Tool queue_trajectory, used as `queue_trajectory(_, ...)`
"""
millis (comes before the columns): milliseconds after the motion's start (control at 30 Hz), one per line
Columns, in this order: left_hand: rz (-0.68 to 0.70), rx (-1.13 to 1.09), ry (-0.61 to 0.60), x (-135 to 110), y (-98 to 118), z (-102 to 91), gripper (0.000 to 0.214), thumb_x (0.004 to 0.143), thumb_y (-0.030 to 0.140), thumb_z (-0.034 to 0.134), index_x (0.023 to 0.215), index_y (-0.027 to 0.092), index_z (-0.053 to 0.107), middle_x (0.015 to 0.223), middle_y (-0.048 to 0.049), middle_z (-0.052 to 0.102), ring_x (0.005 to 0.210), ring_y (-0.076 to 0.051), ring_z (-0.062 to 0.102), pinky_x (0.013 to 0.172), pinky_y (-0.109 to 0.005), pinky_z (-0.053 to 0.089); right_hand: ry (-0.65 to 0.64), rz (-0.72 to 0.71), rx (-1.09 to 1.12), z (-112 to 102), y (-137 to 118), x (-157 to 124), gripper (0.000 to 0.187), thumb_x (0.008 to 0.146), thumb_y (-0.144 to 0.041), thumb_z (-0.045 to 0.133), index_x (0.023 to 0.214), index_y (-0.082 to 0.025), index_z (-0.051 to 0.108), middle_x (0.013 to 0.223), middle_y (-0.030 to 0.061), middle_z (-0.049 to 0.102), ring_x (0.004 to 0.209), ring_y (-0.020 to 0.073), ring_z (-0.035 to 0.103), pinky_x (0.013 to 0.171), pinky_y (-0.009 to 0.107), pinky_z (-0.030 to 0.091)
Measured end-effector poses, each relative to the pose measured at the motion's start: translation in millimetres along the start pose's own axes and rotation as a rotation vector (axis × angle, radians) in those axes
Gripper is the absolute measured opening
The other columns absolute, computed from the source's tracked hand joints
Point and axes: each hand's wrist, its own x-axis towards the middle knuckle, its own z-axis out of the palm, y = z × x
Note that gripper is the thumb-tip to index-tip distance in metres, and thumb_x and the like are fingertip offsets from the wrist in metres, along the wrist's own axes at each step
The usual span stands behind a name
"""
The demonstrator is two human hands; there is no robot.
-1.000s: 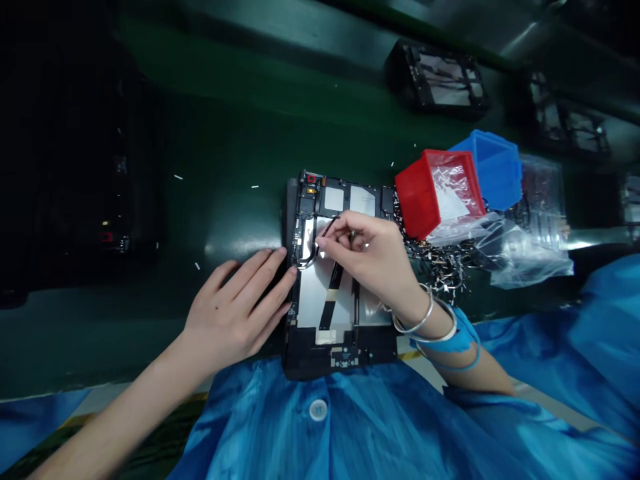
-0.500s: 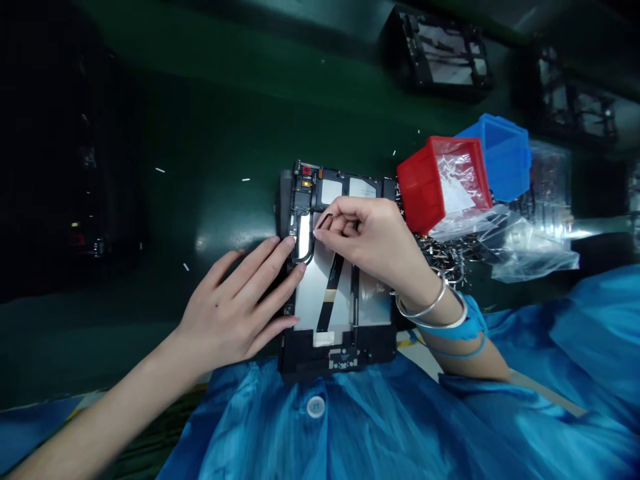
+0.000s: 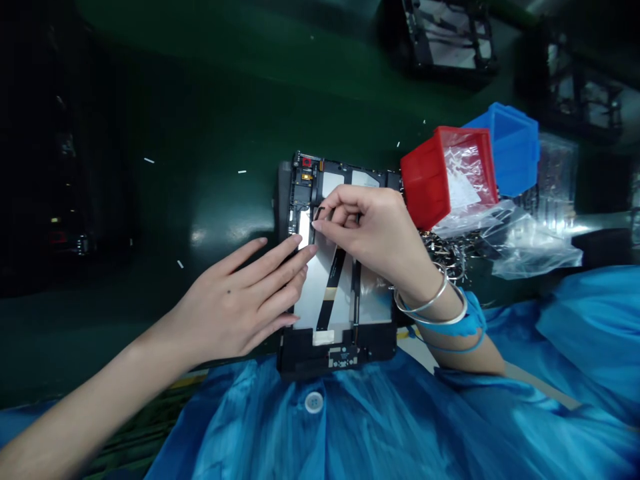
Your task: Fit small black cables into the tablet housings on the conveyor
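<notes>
Dark green bench (image 3: 200, 120), opened device (image 3: 345, 293) at the centre, partly covered, left hand (image 3: 245, 300) with fingers apart across its edge from eight o'clock, right hand (image 3: 370, 223) from four o'clock pinching a black cable (image 3: 320, 213) mostly hidden, second device (image 3: 445, 40) cropped at one o'clock.

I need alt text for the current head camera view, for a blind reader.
A person's right hand pinches a thin black strip over an open, rectangular black-and-silver device, while the left hand spreads over its left edge. A red plastic bin, blue plastic bin and crumpled clear plastic bag sit to the right on a dark green bench.
</notes>
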Motion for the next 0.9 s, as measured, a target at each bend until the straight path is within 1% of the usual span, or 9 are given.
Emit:
queue_trajectory(100,-0.004,-0.026,-0.021,0,0,-1.9,0.042,0.097,0.036,0.039,0.123,0.007,0.056,0.142,-0.0135,0.047,0.134,-0.029,0.042,0.112,-0.045,0.032,0.021,0.012,0.022,0,2,2,0.011,0.075,-0.009,0.063,0.069,-0.018,0.060,0.051,-0.0059,0.051,0.054,0.0093,0.048,0.057,0.026,0.036)
queue_trajectory(300,-0.028,-0.027,-0.028,6,2,-3.6,0.044,0.096,0.038,0.040,0.127,0.010,0.053,0.138,-0.0122,0.051,0.130,-0.030,0.047,0.106,-0.046,0.038,0.046,-0.038,-0.027,5,5,4,0.010,0.077,-0.012,0.063,0.071,-0.020,0.060,0.053,-0.0066,0.052,0.055,0.0097,0.051,0.056,0.025,0.038)
queue_trajectory(433,-0.103,0.000,-0.015,23,-3,-4.8,0.044,0.097,0.036,0.039,0.128,0.008,0.052,0.134,-0.0146,0.055,0.128,-0.031,0.049,0.102,-0.049,0.042,0.257,-0.087,-0.161,-1,5,-6,0.007,0.083,-0.020,0.059,0.090,-0.021,0.061,0.054,-0.0077,0.052,0.053,0.0096,0.051,0.057,0.024,0.039)
queue_trajectory(533,-0.276,-0.166,0.077,23,-3,-10.5,0.041,0.095,0.030,0.044,0.133,0.015,0.048,0.137,-0.0095,0.054,0.129,-0.028,0.047,0.105,-0.048,0.040,0.420,-0.070,-0.262,-14,12,-33,0.013,0.087,-0.028,0.057,0.096,-0.021,0.062,0.054,-0.0075,0.051,0.050,0.0094,0.050,0.054,0.023,0.037)
queue_trajectory(600,-0.477,-0.287,0.234,12,7,-13.2,0.044,0.093,0.024,0.047,0.137,0.020,0.045,0.136,-0.0066,0.053,0.125,-0.026,0.049,0.104,-0.044,0.042,0.470,-0.033,-0.343,-20,22,-58,0.015,0.087,-0.033,0.058,0.094,-0.021,0.064,0.054,-0.0066,0.051,0.049,0.0094,0.049,0.051,0.023,0.036)
queue_trajectory(667,-0.681,-0.321,0.317,-4,25,-11.7,0.041,0.092,0.022,0.049,0.133,0.022,0.049,0.126,-0.0059,0.058,0.115,-0.024,0.055,0.097,-0.039,0.046,0.472,0.074,-0.435,-19,35,-83,0.023,0.086,-0.037,0.059,0.097,-0.018,0.066,0.052,-0.0062,0.051,0.046,0.0092,0.047,0.049,0.023,0.034)
queue_trajectory(733,-0.775,-0.345,0.250,-18,48,-6.4,0.035,0.092,0.024,0.048,0.127,0.022,0.055,0.113,-0.0056,0.060,0.102,-0.022,0.059,0.085,-0.034,0.050,0.438,0.168,-0.461,-11,45,-102,0.033,0.086,-0.042,0.057,0.103,-0.016,0.067,0.050,-0.0054,0.051,0.044,0.0095,0.045,0.047,0.023,0.032)
queue_trajectory(800,-0.783,-0.380,0.170,-26,71,-1.0,0.035,0.092,0.027,0.049,0.127,0.023,0.055,0.104,-0.0053,0.060,0.093,-0.020,0.061,0.076,-0.030,0.052,0.389,0.228,-0.411,-1,49,-114,0.040,0.086,-0.046,0.055,0.107,-0.014,0.067,0.050,-0.0048,0.051,0.043,0.0101,0.045,0.046,0.023,0.032)
queue_trajectory(900,-0.846,-0.385,0.145,-35,91,-0.7,0.045,0.089,0.033,0.053,0.134,0.029,0.049,0.107,-0.0047,0.058,0.091,-0.022,0.061,0.073,-0.032,0.054,0.386,0.235,-0.252,7,45,-118,0.042,0.088,-0.045,0.050,0.112,-0.014,0.067,0.050,-0.0051,0.048,0.045,0.0101,0.043,0.048,0.024,0.035)
